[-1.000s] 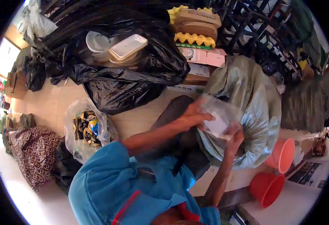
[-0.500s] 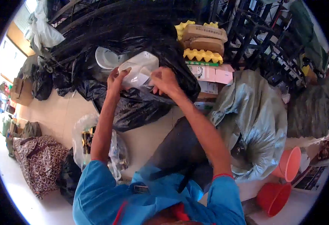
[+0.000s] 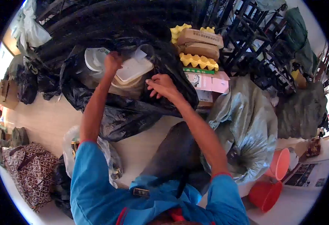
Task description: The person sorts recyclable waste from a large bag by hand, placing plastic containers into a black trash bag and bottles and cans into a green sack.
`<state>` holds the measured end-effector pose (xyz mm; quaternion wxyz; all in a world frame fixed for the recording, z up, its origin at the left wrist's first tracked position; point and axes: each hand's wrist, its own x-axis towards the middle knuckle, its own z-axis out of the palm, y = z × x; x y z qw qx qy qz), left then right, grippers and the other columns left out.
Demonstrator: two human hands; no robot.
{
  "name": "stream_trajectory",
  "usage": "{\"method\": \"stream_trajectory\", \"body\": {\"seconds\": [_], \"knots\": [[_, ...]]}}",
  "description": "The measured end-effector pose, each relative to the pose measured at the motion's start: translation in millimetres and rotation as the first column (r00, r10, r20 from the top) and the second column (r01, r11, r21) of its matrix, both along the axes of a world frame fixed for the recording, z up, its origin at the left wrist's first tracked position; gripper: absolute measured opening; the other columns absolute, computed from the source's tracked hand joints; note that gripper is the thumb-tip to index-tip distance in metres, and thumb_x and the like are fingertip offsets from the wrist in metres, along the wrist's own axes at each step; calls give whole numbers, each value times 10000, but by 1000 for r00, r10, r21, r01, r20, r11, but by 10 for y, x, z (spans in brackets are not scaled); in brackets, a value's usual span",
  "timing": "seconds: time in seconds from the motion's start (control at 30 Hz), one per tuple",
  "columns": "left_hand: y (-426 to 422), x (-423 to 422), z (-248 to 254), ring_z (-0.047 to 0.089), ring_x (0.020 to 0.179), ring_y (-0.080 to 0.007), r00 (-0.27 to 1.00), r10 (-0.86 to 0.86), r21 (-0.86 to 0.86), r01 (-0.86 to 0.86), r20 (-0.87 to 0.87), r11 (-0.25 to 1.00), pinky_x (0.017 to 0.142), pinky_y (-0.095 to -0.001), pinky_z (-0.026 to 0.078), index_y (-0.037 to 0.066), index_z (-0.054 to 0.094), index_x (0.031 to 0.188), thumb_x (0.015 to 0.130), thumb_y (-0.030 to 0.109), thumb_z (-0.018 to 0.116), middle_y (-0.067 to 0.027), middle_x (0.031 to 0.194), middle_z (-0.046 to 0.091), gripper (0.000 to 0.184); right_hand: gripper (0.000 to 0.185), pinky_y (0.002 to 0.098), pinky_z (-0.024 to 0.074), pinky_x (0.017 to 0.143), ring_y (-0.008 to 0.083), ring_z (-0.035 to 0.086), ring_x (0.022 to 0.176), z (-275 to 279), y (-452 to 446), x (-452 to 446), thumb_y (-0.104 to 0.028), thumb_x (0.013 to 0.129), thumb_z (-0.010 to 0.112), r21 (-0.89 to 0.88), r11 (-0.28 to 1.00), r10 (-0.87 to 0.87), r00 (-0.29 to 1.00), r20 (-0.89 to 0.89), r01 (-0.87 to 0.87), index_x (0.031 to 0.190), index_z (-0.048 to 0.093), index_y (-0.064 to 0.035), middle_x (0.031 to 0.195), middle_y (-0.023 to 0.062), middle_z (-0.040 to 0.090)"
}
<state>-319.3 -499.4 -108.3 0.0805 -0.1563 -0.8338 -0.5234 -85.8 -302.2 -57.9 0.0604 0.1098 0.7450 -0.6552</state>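
My left hand [image 3: 113, 63] is at the right rim of a white round plastic tub [image 3: 92, 60]; its fingers are turned away from view, so their grip is hidden. Between my hands lies a pale rectangular plastic container [image 3: 134, 71], on top of other tubs. A clear plastic piece [image 3: 145, 50] stands behind it. My right hand [image 3: 162, 85] hovers just right of the container, fingers apart and loosely bent, with nothing seen in them. All of these tubs sit in the mouth of a large black plastic bag [image 3: 130, 112].
Yellow egg trays [image 3: 199, 62] and brown cardboard [image 3: 200, 38] are stacked at the back right, above a pink box [image 3: 209, 80]. A grey-green sack [image 3: 243, 123] stands at my right, by a red bucket [image 3: 265, 195]. At lower left are a clear bag [image 3: 112, 159] and a patterned bag [image 3: 29, 172].
The clear container between my hands is no longer held there, and the pale rectangular one now shows. My left hand has moved to the round tub; my right hand's fingers have spread.
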Motion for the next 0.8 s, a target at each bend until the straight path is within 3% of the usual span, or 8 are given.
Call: {"method": "stream_trajectory", "body": {"seconds": [0.07, 0.23, 0.33, 0.4, 0.47, 0.53, 0.7, 0.8], "knots": [[166, -43, 151, 640, 740, -346, 994, 56, -441, -93, -96, 893, 680, -389, 513, 3, 604, 1017, 601, 175, 660, -212, 818, 644, 453, 437, 272, 477, 427, 192, 630, 543, 2, 126, 216, -221, 844, 607, -29, 999, -33, 999, -39, 32, 1126, 474, 85, 799, 137, 655], [279, -467, -148, 630, 822, -358, 947, 140, -333, -237, -288, 913, 727, -404, 502, 16, 598, 1045, 607, 191, 651, -210, 895, 641, 474, 370, 302, 509, 563, 212, 633, 598, -66, 516, 818, -200, 819, 628, 231, 936, -178, 922, -343, 267, 1094, 522, 23, 779, 122, 651], [361, -712, -210, 613, 889, -347, 933, 201, -366, -307, -300, 879, 788, -410, 480, 10, 545, 1119, 610, 207, 659, -205, 958, 631, 557, 383, 327, 504, 654, 214, 632, 672, 164, 706, 1237, -228, 794, 655, 390, 717, -335, 776, -534, 578, 1077, 543, 4, 819, 129, 639], [303, -971, -332, 600, 925, -340, 901, 218, -280, -334, -376, 900, 820, -415, 465, 5, 509, 1160, 611, 215, 666, -199, 978, 625, 608, 443, 344, 501, 677, 211, 628, 722, 212, 839, 1438, -273, 762, 688, 635, 326, -249, 711, -657, 701, 1084, 544, -6, 858, 131, 626], [173, -1461, -631, 587, 960, -332, 808, 226, -74, -315, -544, 946, 852, -420, 450, 1, 473, 1201, 611, 222, 673, -194, 998, 619, 662, 462, 355, 500, 692, 219, 627, 719, -79, 922, 1547, -294, 746, 700, 563, 500, -332, 746, -577, 658, 1079, 548, -12, 871, 125, 621], [86, -1263, -385, 583, 911, -302, 854, 59, -402, -303, -517, 864, 807, -407, 455, 5, 501, 1163, 639, 228, 665, -166, 961, 614, 592, 419, 350, 504, 697, 217, 625, 707, -130, 944, 1832, -266, 750, 702, 428, 677, -371, 779, -505, 599, 1044, 559, -5, 850, 113, 624], [-319, -1655, -435, 571, 788, -225, 782, -358, -731, -175, -510, 659, 694, -375, 470, 15, 572, 1066, 710, 244, 645, -97, 867, 602, 430, 220, 290, 502, 623, 148, 619, 666, -267, 1549, 2982, -129, 798, 638, 163, 619, -696, 633, -341, 768, 973, 588, -5, 740, 100, 633], [-664, -1642, -361, 565, 715, -180, 621, -547, -794, -217, -561, 568, 626, -356, 478, 21, 614, 1008, 752, 253, 633, -55, 811, 595, 346, 280, 299, 501, 605, 158, 614, 625, -602, 1978, 3979, -231, 795, 631, 355, 626, -722, 688, -73, 694, 963, 600, -9, 763, 127, 641]]}}
